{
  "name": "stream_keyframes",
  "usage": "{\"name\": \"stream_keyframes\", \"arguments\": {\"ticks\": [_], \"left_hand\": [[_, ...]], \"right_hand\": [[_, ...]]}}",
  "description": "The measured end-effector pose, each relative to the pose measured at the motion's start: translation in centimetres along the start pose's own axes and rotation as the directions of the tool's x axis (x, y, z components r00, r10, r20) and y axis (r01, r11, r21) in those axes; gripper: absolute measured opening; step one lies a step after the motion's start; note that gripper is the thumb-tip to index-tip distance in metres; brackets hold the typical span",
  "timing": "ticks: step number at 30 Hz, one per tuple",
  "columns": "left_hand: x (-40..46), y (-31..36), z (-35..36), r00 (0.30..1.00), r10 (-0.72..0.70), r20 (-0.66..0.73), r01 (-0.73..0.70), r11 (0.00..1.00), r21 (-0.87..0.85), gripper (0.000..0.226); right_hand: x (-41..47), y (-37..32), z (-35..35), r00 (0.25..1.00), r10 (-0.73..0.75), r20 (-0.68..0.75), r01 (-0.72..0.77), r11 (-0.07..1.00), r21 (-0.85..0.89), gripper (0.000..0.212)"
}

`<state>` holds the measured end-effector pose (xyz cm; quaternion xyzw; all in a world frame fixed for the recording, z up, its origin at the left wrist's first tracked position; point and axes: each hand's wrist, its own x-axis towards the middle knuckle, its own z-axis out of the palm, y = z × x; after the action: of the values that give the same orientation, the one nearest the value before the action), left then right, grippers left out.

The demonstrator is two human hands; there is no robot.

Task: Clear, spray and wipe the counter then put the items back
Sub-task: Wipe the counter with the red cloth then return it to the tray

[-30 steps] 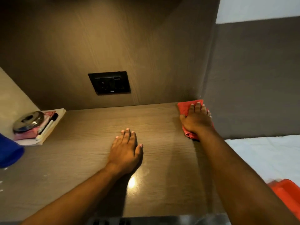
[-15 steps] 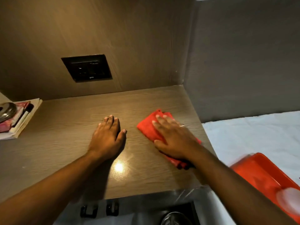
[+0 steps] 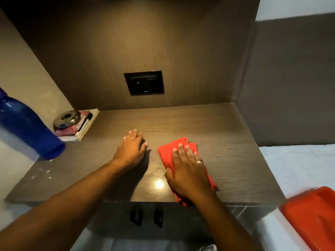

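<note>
Fingers (image 3: 135,135) of the left hand (image 3: 131,151) lay flat on the counter (image 3: 226,142); right hand (image 3: 188,171) pressed one red cloth (image 3: 167,154), palm open. Leftward stood one blue bottle (image 3: 27,127), one book (image 3: 87,125) (metal lid (image 3: 67,118) atop); one orange tray (image 3: 311,218) sat far right.

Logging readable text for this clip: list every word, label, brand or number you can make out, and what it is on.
No text can be read.
Switch plate: small pale mark at its lower edge, too small to read.
Pink packet under the metal lid: print blurred.
Blue bottle, red cloth, orange tray: no visible lettering.
</note>
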<state>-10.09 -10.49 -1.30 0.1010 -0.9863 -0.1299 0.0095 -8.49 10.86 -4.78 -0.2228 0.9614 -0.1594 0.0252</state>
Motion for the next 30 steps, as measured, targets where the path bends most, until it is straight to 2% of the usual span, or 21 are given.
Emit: {"name": "stream_keyframes", "arguments": {"ticks": [3, 6, 8, 10, 12, 14, 16, 17, 20, 24, 26, 30], "left_hand": [[-2.2, -2.6, 0.3, 0.996, -0.022, 0.082, 0.017, 0.998, 0.063, 0.059], [-3.6, -3.7, 1.0, 0.998, -0.002, 0.069, 0.002, 1.0, -0.001, 0.062], [-3.7, -4.3, 0.9, 0.999, 0.008, 0.051, -0.005, 0.998, -0.059, 0.062], [-3.8, -4.3, 0.6, 0.999, 0.016, 0.029, -0.012, 0.993, -0.119, 0.06], [-3.9, -4.3, 0.2, 1.0, 0.009, 0.019, -0.005, 0.982, -0.189, 0.058], [-4.3, -3.5, 0.0, 1.0, 0.017, 0.001, -0.016, 0.974, -0.226, 0.057], [-4.6, -1.9, -0.1, 0.998, 0.058, -0.025, -0.062, 0.971, -0.232, 0.056], [-4.7, -0.8, 0.0, 0.996, 0.083, -0.035, -0.089, 0.968, -0.233, 0.057], [-4.5, 3.9, 0.9, 0.988, 0.156, -0.01, -0.155, 0.965, -0.213, 0.061], [-4.4, 10.1, 3.2, 0.983, 0.156, 0.095, -0.143, 0.981, -0.129, 0.074], [-4.6, 11.1, 4.4, 0.986, 0.12, 0.117, -0.113, 0.992, -0.06, 0.078], [-4.9, 9.1, 5.1, 0.984, 0.162, 0.069, -0.163, 0.987, 0.005, 0.075]], "right_hand": [[-1.2, 2.7, -1.4, 0.997, -0.031, 0.075, 0.036, 0.997, -0.066, 0.079], [-0.6, 3.9, -2.4, 0.985, 0.164, 0.054, -0.158, 0.982, -0.099, 0.077], [0.3, 1.4, -1.7, 0.947, 0.321, -0.027, -0.323, 0.942, -0.092, 0.078], [1.5, -2.3, -0.2, 0.923, 0.381, -0.053, -0.384, 0.921, -0.067, 0.077], [2.6, -5.8, 0.9, 0.955, 0.297, 0.016, -0.298, 0.955, 0.009, 0.07], [3.2, -7.2, 0.7, 0.97, 0.232, 0.075, -0.242, 0.955, 0.17, 0.06], [2.9, -5.8, -0.8, 0.968, 0.251, 0.022, -0.24, 0.895, 0.376, 0.052], [2.4, -4.3, -1.6, 0.961, 0.273, -0.045, -0.232, 0.886, 0.402, 0.049], [0.1, 1.7, -3.5, 0.926, 0.35, -0.145, -0.318, 0.926, 0.205, 0.045], [-2.4, 6.0, -4.2, 0.912, 0.401, -0.083, -0.403, 0.915, -0.001, 0.048], [-2.6, 6.4, -3.6, 0.913, 0.401, -0.073, -0.405, 0.913, -0.045, 0.05], [-1.3, 5.7, -2.4, 0.914, 0.401, -0.064, -0.406, 0.906, -0.122, 0.054]]}}
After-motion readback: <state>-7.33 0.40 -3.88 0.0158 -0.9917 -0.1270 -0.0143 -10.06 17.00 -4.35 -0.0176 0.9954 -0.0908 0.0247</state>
